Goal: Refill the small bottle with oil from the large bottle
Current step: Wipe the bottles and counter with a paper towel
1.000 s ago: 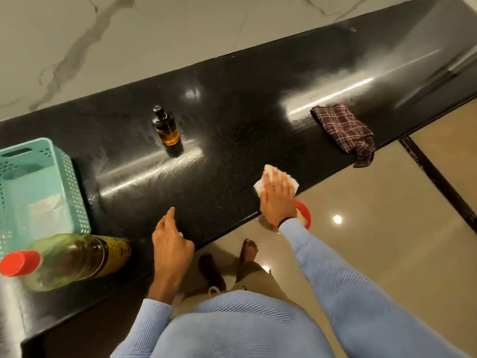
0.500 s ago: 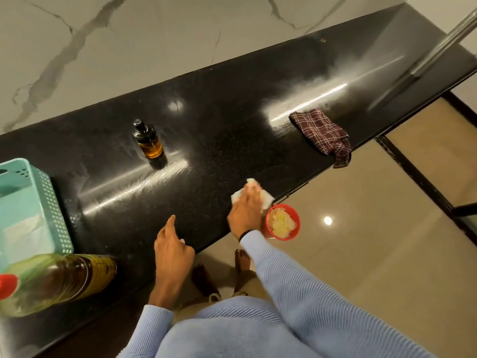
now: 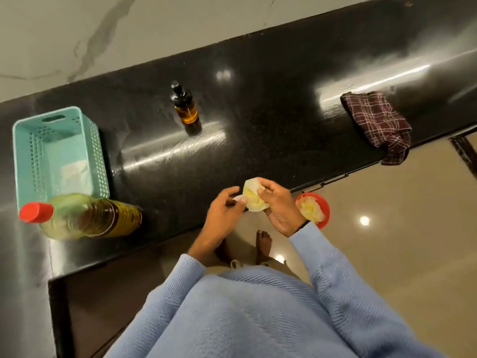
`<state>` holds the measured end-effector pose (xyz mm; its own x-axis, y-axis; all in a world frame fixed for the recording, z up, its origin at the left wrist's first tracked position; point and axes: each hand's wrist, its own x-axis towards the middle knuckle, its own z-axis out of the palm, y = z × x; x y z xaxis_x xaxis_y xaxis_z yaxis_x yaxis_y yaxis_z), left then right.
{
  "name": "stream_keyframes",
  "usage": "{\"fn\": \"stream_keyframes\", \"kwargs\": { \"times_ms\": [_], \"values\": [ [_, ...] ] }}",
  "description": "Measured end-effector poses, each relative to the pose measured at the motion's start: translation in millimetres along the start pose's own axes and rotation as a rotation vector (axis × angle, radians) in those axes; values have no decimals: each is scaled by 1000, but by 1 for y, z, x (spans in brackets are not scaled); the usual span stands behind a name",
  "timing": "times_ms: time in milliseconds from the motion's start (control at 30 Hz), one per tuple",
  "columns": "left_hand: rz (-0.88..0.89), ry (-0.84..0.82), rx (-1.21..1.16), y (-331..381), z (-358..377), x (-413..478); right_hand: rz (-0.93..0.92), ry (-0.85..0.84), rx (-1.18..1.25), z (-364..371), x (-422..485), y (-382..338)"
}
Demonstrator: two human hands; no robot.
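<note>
The small amber bottle (image 3: 185, 108) with a black cap stands upright at the middle of the black counter (image 3: 271, 104). The large oil bottle (image 3: 85, 217) with a red cap stands near the counter's front edge at the left. An oil-stained white tissue (image 3: 253, 195) is held over the counter's edge between both hands. My right hand (image 3: 280, 206) grips it from the right. My left hand (image 3: 224, 209) pinches its left side.
A teal perforated basket (image 3: 23, 161) with paper inside stands behind the large bottle. A plaid cloth (image 3: 378, 122) hangs over the counter's edge at the right. A red bin (image 3: 324, 206) with crumpled tissues sits on the floor below the edge. My bare feet show below.
My right hand lifted the tissue off the counter where it was wiping. My left hand left the counter edge and joined it on the tissue. The view shifted right.
</note>
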<state>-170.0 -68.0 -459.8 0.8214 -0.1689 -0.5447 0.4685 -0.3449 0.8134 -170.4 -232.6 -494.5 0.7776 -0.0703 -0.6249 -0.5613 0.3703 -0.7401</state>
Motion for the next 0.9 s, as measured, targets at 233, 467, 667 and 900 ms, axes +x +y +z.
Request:
{"fn": "stream_keyframes", "kwargs": {
  "times_ms": [233,467,667,900],
  "values": [
    [-4,-18,-136,14,58,-6,-37,-19,-170,-54,-38,-5],
    [-170,-22,-165,16,125,4,-205,90,-649,-115,-58,17],
    [-318,-159,-217,15,178,11,-281,266,-877,-172,-59,34],
    [-297,-153,-151,17,190,15,42,701,-566,-266,-7,50]
  ]
}}
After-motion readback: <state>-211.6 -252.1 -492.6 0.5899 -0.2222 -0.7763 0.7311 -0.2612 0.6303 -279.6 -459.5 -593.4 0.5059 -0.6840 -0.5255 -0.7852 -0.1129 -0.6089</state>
